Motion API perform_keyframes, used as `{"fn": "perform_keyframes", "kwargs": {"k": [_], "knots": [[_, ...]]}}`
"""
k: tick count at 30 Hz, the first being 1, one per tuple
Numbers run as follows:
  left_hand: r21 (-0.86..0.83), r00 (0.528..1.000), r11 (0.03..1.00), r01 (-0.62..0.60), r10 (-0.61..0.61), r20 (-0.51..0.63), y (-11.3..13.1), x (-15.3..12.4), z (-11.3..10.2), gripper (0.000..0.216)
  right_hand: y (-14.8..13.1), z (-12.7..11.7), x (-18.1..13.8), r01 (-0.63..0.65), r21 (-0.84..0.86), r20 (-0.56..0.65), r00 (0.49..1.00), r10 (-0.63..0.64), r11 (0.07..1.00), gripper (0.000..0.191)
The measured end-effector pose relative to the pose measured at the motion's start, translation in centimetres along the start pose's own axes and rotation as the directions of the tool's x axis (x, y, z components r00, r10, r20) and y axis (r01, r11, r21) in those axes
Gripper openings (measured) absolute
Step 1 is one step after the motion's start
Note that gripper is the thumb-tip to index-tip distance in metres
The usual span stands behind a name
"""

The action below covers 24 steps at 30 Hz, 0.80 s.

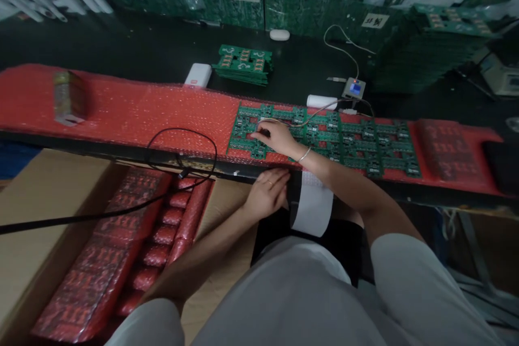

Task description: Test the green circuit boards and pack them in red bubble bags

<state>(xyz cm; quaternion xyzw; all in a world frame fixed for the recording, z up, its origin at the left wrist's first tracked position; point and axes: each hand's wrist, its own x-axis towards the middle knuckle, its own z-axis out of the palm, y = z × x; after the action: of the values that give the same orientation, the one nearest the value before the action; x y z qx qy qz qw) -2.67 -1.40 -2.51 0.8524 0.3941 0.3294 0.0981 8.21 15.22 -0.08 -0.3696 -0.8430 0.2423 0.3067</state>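
My right hand (274,136) rests on the left end of a long green circuit board panel (365,143), fingers curled down and pressed on the board; a thin wire runs from under it. The panel lies on a red bubble-wrap sheet (133,111) spread along the bench. My left hand (267,190) is lower, at the bench's front edge, fingers together and lying on a white label strip (312,208) that hangs toward my lap. A ring shows on the left hand and a bracelet on the right wrist.
A cardboard box (44,211) at lower left holds red-wrapped board bundles (121,248). A black cable (178,143) loops over the bench edge. Behind lie a small board stack (243,64), a white power bank (198,74), a small device with a blue screen (354,87) and tall board stacks (430,48).
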Motion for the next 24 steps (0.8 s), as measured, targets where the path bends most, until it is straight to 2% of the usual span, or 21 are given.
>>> {"fn": "perform_keyframes", "kwargs": {"k": [4,8,12,15,20,24], "knots": [[0.052,0.970,0.989,-0.137,0.124,0.207,1.6,0.4,3.5,0.053,0.0,-0.1,0.2,-0.010,0.006,0.032,0.999,0.009,1.000,0.029],[0.127,0.957,0.981,-0.147,0.109,0.269,2.1,0.0,4.7,0.057,0.0,-0.2,0.2,-0.007,-0.004,0.034,0.999,0.007,1.000,0.027],[0.134,0.966,0.981,-0.142,0.107,0.237,2.3,-0.7,4.8,0.054,0.0,-0.1,0.2,0.002,-0.004,0.023,1.000,-0.002,1.000,0.024],[0.068,0.980,0.990,-0.120,0.107,0.167,2.1,-0.7,4.8,0.045,0.0,-0.1,0.2,-0.001,-0.007,0.030,1.000,0.001,1.000,0.024],[-0.069,0.999,0.997,-0.024,0.025,0.020,1.4,0.2,5.2,0.027,0.0,-0.1,0.2,-0.021,-0.009,0.030,0.999,0.021,1.000,0.025],[-0.112,0.997,0.991,0.071,-0.071,0.004,1.3,0.7,5.9,0.021,0.0,0.0,0.0,-0.015,-0.011,0.022,1.000,0.015,1.000,0.024]]}}
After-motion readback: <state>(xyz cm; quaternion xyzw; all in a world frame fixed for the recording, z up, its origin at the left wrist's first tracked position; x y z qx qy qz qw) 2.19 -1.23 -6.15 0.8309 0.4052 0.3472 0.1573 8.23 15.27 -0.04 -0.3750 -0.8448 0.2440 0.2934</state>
